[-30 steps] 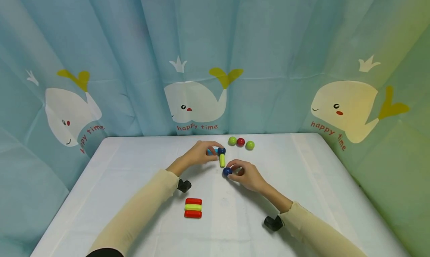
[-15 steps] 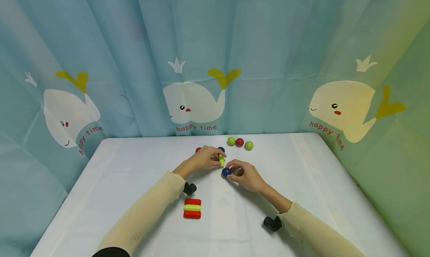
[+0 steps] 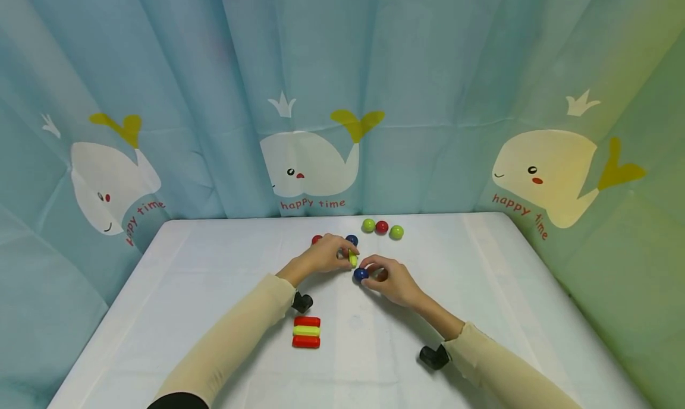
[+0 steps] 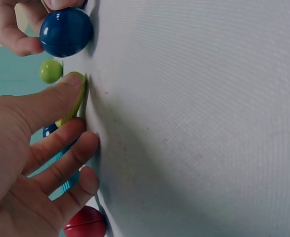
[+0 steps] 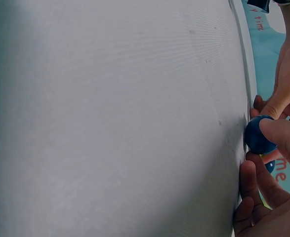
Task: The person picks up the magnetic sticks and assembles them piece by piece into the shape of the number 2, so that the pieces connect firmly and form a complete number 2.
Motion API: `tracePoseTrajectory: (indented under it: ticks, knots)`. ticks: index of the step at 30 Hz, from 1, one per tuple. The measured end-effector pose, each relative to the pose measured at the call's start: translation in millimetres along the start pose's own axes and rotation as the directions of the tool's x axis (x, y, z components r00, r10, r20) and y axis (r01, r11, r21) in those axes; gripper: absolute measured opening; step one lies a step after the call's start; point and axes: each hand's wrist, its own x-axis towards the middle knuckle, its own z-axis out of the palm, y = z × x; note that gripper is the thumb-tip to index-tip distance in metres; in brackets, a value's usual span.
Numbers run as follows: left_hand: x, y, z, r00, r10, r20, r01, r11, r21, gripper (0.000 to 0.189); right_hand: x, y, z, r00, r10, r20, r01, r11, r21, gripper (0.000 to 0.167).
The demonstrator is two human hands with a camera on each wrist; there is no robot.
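My left hand pinches a short yellow-green rod between thumb and index finger, low over the table. The other fingers of that hand are spread. Just to the right, my right hand holds a dark blue ball at the table surface between thumb and fingers. Behind the rod sits another dark blue ball. A light blue rod shows between the left fingers in the left wrist view, with a red ball beyond it. Whether the rod touches either blue ball is hard to see.
Near the back edge of the white table lie a green ball, a red ball and a second green ball. Two red rods and one yellow-green rod lie side by side at the front, near the left forearm.
My left hand has left the far blue ball and light blue rod, moved slightly right and nearer, and taken hold of the yellow-green rod. The right hand stays on its ball.
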Motion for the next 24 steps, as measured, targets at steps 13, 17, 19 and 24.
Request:
tracePoseTrajectory:
  ticks: [13,17,19,24]
  knots:
    - [-0.7,-1.9,-2.2,1.0,0.025,-0.006,-0.025,0.999,-0.032,0.031,-0.2,-2.9,0.5,0.999,0.047,-0.01,-0.046,0.999,0.01,0.024]
    - [0.2,-3.5,-3.5,1.0,0.027,-0.005,-0.027,0.998,-0.053,0.031,1.2,-3.0,1.4,0.999,0.05,-0.02,-0.05,0.999,0.007,0.023]
    - [0.8,-4.5,-3.8,1.0,0.024,-0.006,-0.025,0.998,-0.06,0.031,2.1,-2.8,2.1,0.998,0.051,-0.025,-0.051,0.999,0.004,0.023]
    - [1.7,-6.8,-3.4,1.0,0.016,-0.005,-0.017,0.997,-0.079,0.032,3.0,-1.4,3.2,0.997,0.066,-0.032,-0.066,0.998,-0.004,0.024]
